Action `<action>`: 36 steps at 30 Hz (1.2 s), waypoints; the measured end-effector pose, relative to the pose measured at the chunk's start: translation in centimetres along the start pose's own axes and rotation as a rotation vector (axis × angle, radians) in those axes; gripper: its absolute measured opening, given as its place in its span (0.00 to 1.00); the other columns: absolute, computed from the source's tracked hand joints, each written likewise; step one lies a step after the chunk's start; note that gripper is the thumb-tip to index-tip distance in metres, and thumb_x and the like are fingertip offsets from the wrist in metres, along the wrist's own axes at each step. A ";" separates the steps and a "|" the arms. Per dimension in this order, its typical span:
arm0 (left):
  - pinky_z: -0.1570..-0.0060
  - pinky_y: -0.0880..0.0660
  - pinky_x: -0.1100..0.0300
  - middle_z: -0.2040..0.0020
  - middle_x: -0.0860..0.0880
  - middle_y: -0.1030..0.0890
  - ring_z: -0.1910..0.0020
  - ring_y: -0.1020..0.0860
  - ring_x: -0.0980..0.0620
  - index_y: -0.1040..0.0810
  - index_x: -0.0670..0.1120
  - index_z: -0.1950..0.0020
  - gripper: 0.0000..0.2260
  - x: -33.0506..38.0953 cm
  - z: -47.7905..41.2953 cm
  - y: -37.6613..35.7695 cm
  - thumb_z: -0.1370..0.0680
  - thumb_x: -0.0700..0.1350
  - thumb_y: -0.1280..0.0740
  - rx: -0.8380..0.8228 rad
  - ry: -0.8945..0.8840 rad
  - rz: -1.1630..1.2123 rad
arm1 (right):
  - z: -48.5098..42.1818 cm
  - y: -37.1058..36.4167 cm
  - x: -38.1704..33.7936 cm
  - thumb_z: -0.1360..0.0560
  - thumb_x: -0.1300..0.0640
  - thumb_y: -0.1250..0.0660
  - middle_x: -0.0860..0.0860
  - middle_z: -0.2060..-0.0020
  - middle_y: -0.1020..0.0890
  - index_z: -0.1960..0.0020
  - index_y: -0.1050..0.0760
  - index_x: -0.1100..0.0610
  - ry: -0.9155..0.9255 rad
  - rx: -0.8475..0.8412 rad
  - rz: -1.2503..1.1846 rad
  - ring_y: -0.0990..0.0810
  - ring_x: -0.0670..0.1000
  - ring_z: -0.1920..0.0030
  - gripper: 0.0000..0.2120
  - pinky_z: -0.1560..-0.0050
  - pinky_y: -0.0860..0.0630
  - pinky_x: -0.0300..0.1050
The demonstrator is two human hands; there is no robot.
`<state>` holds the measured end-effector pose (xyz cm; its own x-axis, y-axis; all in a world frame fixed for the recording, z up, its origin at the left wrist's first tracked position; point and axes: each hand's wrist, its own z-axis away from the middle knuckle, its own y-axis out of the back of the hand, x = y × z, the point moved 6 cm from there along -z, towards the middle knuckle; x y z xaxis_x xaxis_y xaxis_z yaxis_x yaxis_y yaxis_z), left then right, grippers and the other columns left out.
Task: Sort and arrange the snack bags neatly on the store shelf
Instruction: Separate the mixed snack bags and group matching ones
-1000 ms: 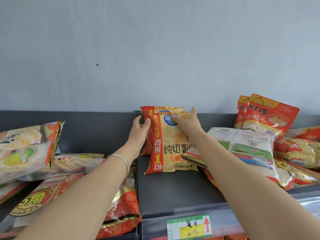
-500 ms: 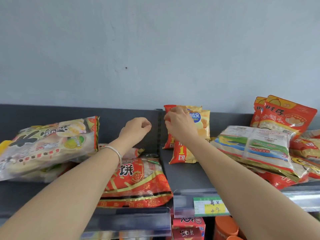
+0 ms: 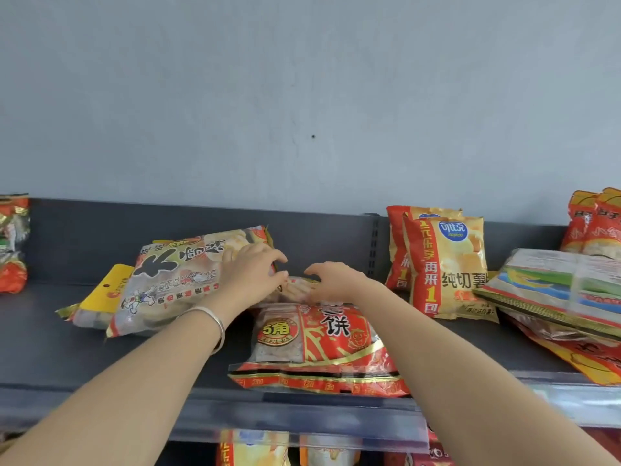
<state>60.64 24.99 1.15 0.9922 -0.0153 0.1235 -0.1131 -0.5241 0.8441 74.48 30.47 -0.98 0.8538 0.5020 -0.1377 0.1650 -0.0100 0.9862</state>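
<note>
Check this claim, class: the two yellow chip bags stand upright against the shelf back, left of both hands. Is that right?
No. The head view shows the yellow chip bags upright against the shelf back, but right of the left hand and right hand, not left.

One cam only, worn on the person's head, looking fwd & a bit down, close in on the shelf (image 3: 67, 348). Wide-angle lens. Grey wall (image 3: 302, 95) fills the far upper half; shelf deck runs left to right across the middle. Both forearms come in from the near bottom corners, left hand (image 3: 250, 274) & right hand (image 3: 336, 280) approx centre frame. Lower-tier bags (image 3: 252, 449) just show at the near bottom edge.
</note>
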 end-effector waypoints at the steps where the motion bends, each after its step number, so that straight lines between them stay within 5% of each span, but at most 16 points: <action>1: 0.31 0.45 0.44 0.32 0.55 0.30 0.31 0.34 0.51 0.28 0.60 0.37 0.16 -0.6 0.2 -0.3 0.23 0.60 0.40 -0.032 0.003 0.016 | -0.4 -0.5 -0.6 0.27 0.44 0.34 0.49 0.32 0.27 0.26 0.38 0.47 -0.013 -0.021 0.033 0.28 0.55 0.34 0.31 0.38 0.28 0.56; 9: 0.29 0.48 0.48 0.25 0.56 0.40 0.26 0.44 0.52 0.44 0.59 0.26 0.33 -2.8 2.2 -0.8 0.27 0.66 0.39 -0.126 -0.108 -0.073 | -2.0 -2.1 -3.1 0.25 0.45 0.37 0.51 0.34 0.27 0.25 0.42 0.45 0.012 -0.009 0.095 0.25 0.56 0.38 0.31 0.43 0.25 0.55; 16: 0.31 0.41 0.50 0.26 0.52 0.38 0.27 0.40 0.49 0.45 0.55 0.25 0.28 -2.6 2.2 -0.4 0.22 0.44 0.39 0.004 -0.059 -0.197 | -1.4 -1.1 -4.0 0.24 0.53 0.38 0.54 0.45 0.24 0.36 0.35 0.53 0.054 0.177 0.320 0.22 0.60 0.47 0.18 0.58 0.31 0.49; 22: 0.31 0.35 0.50 0.26 0.52 0.35 0.27 0.37 0.50 0.41 0.52 0.25 0.24 -2.7 1.6 1.3 0.20 0.42 0.41 0.120 -0.037 -0.150 | 0.5 2.9 -0.5 0.25 0.61 0.34 0.54 0.46 0.23 0.35 0.35 0.51 -0.090 0.400 0.453 0.22 0.60 0.46 0.21 0.48 0.30 0.56; 25: 0.32 0.36 0.53 0.26 0.52 0.35 0.27 0.37 0.50 0.40 0.51 0.25 0.24 -1.9 1.4 2.2 0.20 0.42 0.40 0.167 -0.048 -0.135 | 0.1 2.9 0.7 0.25 0.60 0.35 0.54 0.44 0.22 0.34 0.33 0.51 -0.104 0.256 0.453 0.22 0.59 0.45 0.20 0.47 0.26 0.55; 29: 0.33 0.36 0.56 0.26 0.53 0.35 0.27 0.37 0.52 0.39 0.51 0.26 0.25 -0.4 1.6 3.0 0.21 0.39 0.40 0.229 -0.092 -0.125 | -0.5 0.0 0.8 0.26 0.62 0.38 0.56 0.39 0.22 0.33 0.28 0.59 -0.043 -0.164 0.193 0.23 0.58 0.42 0.21 0.39 0.24 0.54; 32: 0.33 0.35 0.57 0.27 0.52 0.33 0.28 0.36 0.52 0.37 0.49 0.26 0.25 0.8 1.5 3.6 0.22 0.36 0.39 0.282 -0.152 -0.077 | -0.4 2.5 0.3 0.22 0.61 0.41 0.60 0.41 0.20 0.38 0.24 0.65 -0.062 0.058 -0.117 0.22 0.60 0.41 0.16 0.39 0.25 0.54; 34: 0.34 0.33 0.55 0.29 0.50 0.30 0.29 0.33 0.50 0.33 0.48 0.28 0.24 2.0 1.4 4.2 0.23 0.34 0.38 0.343 -0.207 -0.032 | 0.0 3.8 0.6 0.19 0.52 0.42 0.62 0.44 0.20 0.37 0.26 0.67 -0.151 0.189 -0.586 0.20 0.61 0.44 0.20 0.42 0.23 0.54; 36: 0.35 0.32 0.53 0.31 0.49 0.27 0.31 0.31 0.50 0.30 0.47 0.30 0.23 3.5 1.3 4.6 0.24 0.33 0.36 0.375 -0.283 0.026 | 0.3 3.7 0.5 0.19 0.41 0.45 0.60 0.47 0.20 0.36 0.29 0.63 -0.236 0.107 -1.103 0.19 0.61 0.49 0.26 0.47 0.21 0.55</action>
<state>63.70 21.41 4.80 0.9704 -0.2366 -0.0488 -0.1632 -0.7911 0.5896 75.68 30.38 2.60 0.2860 0.1066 -0.9523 0.9171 0.2575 0.3043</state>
